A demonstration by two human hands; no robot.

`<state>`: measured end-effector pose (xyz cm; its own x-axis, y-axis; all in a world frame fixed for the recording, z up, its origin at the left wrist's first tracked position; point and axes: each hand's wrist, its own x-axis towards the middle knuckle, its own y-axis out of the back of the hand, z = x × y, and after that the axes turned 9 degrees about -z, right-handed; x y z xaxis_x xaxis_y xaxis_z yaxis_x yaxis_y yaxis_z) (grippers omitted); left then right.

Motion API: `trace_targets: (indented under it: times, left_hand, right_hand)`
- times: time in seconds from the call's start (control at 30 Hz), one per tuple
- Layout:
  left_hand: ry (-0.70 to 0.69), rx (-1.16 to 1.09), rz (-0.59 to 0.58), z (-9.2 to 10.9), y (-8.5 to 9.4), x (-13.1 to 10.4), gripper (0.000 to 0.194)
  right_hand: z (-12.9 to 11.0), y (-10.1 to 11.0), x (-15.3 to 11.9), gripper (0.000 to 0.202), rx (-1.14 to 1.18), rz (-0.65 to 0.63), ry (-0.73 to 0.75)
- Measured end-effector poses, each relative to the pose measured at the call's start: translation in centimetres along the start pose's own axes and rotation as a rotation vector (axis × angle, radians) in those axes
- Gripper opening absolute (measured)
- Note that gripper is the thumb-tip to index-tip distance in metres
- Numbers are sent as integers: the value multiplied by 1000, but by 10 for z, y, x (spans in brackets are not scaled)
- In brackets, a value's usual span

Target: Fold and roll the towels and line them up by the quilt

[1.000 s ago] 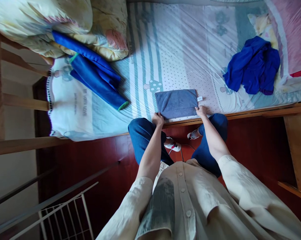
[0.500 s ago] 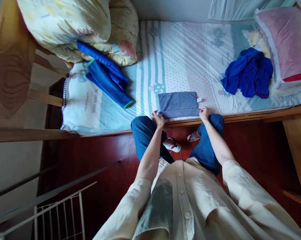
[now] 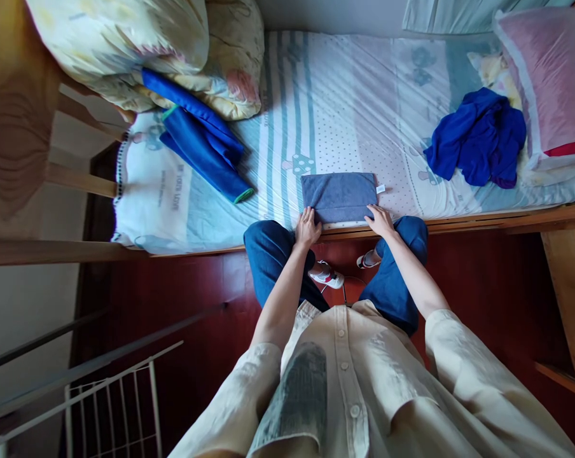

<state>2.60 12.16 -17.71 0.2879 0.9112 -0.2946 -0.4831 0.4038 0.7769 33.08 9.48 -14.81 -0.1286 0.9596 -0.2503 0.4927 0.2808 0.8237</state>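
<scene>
A grey-blue cloth (image 3: 339, 191), folded into a flat rectangle with a strip turned over along its near side, lies at the front edge of the bed. A white tag sticks out at its right. My left hand (image 3: 307, 226) rests on the cloth's near left corner, fingers spread a little. At the near right corner, my right hand (image 3: 379, 219) touches the cloth with its fingertips, fingers apart. Neither hand grips anything.
Folded blue cloths (image 3: 201, 152) with green edging lie on the bed's left part, beside a bulky yellow quilt (image 3: 125, 38). On the right are a crumpled blue cloth (image 3: 478, 137) and a pink pillow (image 3: 549, 83). A wooden bed rail (image 3: 507, 222) runs along the front.
Both hands have let go of the cloth's near corners and opened. They have moved slightly inward and now lie on its near edge.
</scene>
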Motion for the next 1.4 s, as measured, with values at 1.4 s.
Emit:
trace_targets:
  times: [1.4]
  left_hand:
    - [340, -679, 290, -7, 16, -4, 33]
  right_hand:
    - [5, 3, 8, 30, 429, 138, -296]
